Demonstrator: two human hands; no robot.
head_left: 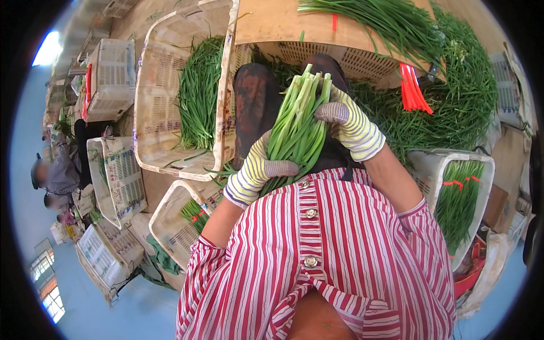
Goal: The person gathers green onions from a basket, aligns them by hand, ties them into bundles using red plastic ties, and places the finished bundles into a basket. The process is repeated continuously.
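Hanging over the dark trousers [256,110], the green bunch [297,139] is held two-handed: left hand [254,171] wrapped round its leaves, right hand [352,123] closed near the pale stem ends [307,85] — ideally snug enough to align those, gentle enough not to bruise.

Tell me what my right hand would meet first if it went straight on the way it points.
The bundle of green stalks, which your right hand is touching. Beyond it in the picture seems to come your right knee, though depth is unclear.
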